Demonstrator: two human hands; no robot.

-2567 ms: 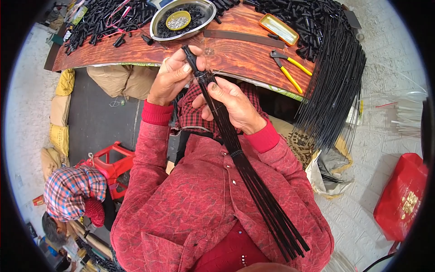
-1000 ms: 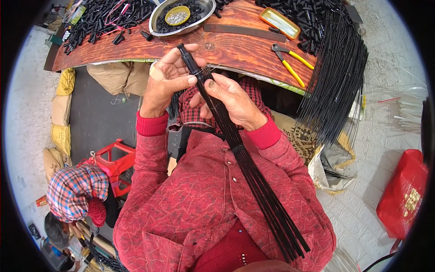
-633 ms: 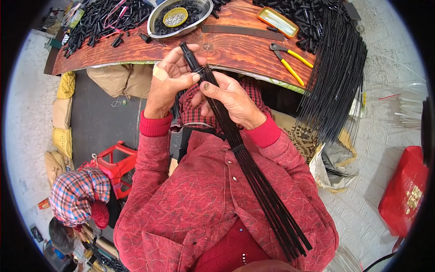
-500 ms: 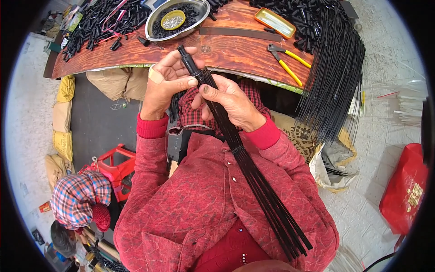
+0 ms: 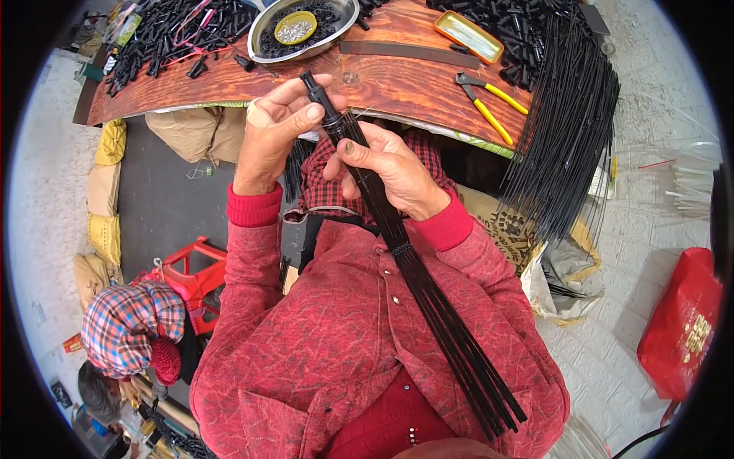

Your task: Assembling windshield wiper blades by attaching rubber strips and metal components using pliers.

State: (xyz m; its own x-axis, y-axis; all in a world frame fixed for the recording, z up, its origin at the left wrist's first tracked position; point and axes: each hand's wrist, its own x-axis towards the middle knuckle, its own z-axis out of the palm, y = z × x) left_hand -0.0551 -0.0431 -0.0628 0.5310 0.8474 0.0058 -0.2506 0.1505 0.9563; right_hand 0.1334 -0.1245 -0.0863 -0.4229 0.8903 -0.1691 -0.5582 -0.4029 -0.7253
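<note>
A slim bundle of black umbrella ribs (image 5: 445, 321) hangs slantwise across my chest, its loose ends fanned out at the lower right. At the upper end the ribs meet a black plastic tube-shaped runner (image 5: 321, 96). My right hand (image 5: 390, 167) grips the ribs just below that runner, thumb on top and fingers beneath. Around the runner curl the fingers of my left hand (image 5: 281, 126), partly hidden behind it, with the thumb at its side. A tan plaster covers part of the left hand. Midway down, a ring of joints (image 5: 401, 250) shows on the ribs.
On the reddish wooden table (image 5: 397, 80) lie yellow-handled pliers (image 5: 489, 107), a metal bowl (image 5: 336, 38), a yellow-rimmed tin (image 5: 468, 37) and heaps of black parts (image 5: 183, 38). Black ribs (image 5: 562, 130) overhang its right edge. A person (image 5: 134, 329) sits by a red stool (image 5: 200, 268).
My left thumb has lifted from beside the ribs up toward the runner, and the left hand has shifted slightly left. The right hand keeps its hold.
</note>
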